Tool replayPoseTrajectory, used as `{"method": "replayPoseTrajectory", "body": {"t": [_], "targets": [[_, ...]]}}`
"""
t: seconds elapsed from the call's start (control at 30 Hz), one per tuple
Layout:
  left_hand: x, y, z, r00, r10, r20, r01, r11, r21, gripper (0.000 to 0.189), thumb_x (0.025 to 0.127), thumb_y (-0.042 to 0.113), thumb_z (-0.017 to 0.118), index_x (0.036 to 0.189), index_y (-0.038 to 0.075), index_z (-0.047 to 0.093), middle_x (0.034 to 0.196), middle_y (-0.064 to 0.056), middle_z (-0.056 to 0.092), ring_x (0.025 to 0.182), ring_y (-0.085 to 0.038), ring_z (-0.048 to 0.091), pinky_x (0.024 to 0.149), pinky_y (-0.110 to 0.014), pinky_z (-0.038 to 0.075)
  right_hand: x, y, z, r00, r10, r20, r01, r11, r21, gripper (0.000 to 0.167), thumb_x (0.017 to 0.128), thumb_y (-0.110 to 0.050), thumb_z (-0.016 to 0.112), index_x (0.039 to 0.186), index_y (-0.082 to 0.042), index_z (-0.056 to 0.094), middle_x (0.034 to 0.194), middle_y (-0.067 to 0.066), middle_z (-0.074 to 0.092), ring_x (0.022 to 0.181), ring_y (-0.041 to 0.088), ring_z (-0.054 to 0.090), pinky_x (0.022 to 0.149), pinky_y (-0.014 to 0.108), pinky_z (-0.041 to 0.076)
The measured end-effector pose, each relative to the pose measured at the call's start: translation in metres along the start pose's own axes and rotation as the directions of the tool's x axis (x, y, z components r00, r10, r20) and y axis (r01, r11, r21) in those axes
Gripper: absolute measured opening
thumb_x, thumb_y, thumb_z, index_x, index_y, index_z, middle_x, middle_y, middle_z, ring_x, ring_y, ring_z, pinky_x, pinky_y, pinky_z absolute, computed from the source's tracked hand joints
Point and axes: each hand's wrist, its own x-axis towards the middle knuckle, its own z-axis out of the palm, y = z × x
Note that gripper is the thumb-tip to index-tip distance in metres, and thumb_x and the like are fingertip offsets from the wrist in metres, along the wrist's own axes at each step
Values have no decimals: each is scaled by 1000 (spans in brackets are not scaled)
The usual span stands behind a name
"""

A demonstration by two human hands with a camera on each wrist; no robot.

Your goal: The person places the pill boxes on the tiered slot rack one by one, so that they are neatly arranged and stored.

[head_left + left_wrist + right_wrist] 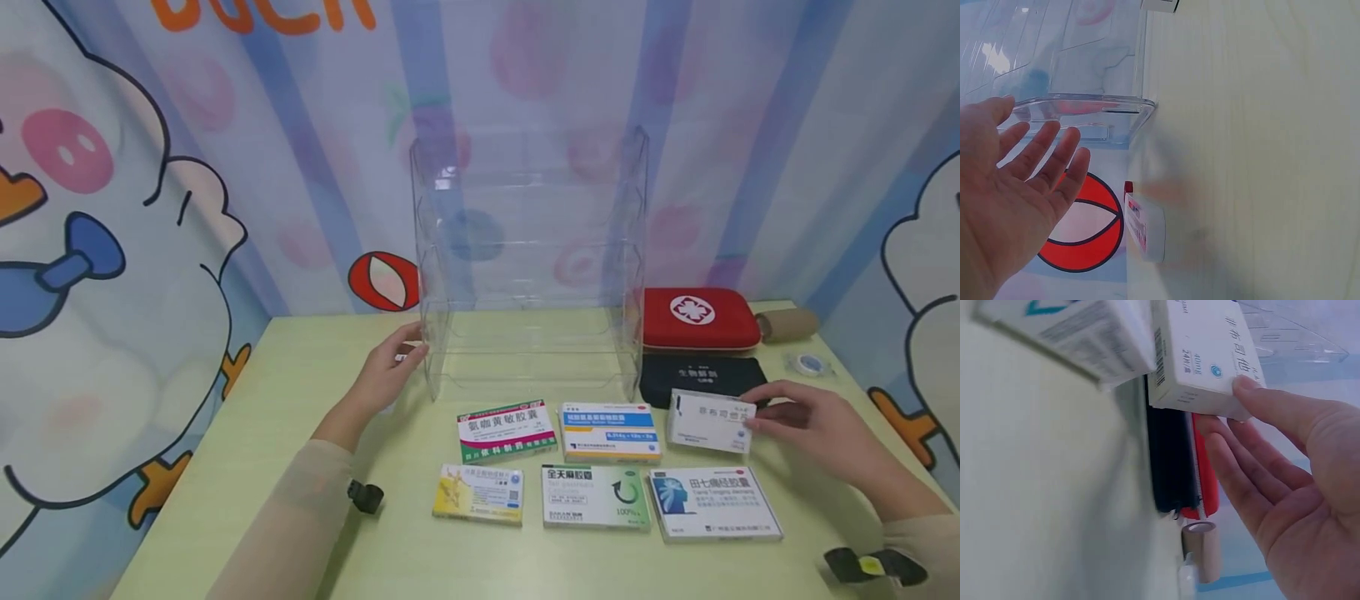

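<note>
Right hand (810, 427) and left hand (384, 371) are seen over a pale table (420, 567). At right in the head view, a white medicine box (705, 421) is pinched by its right end between thumb and fingers, a grip that seems to leave most of the printed face uncovered. Left of centre, the left hand is held with loose, extended fingers at the side of a clear tiered rack (528, 243), perhaps to steady it; how firmly it is pressed cannot be told. Five cartons (596, 497) are laid face up in two rows across the lower centre and lower right, likely so that labels can be read and each carton reached. Right of the rack, a red case (700, 321) and a black pouch (701, 375) are set, apparently out of the way. Below the rack in the left wrist view, a small white-and-red box (1152, 228) is shown.
</note>
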Motion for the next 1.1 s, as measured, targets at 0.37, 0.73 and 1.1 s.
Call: {"method": "replayPoseTrajectory", "body": {"t": [0.37,0.73,1.1], "targets": [[0,5,-10,1000,-21,10,21,1000,14,49,109,25,53,154,10,43,151,-17,53,129,-36,58,110,-53,49,33,-81,-17,958,-65,-280,90,993,77,41,97,-38,72,131,-17,67,126,11,67,89,-23,54,72,2,45],[-2,1,-9,995,-93,43,92,996,19,52,110,32,51,158,16,38,154,-11,49,131,-34,55,107,-51,51,121,-215,-24,848,-245,-471,353,923,156,34,95,-22,76,128,-19,71,127,0,71,108,16,70,94,17,55],[1,0,-2,997,-57,60,56,998,18,52,110,32,50,157,16,38,154,-11,50,128,-32,58,105,-48,53,210,-303,-14,763,-260,-592,498,820,282,30,93,-5,75,123,-5,71,126,6,68,108,14,71,94,20,56]]}}
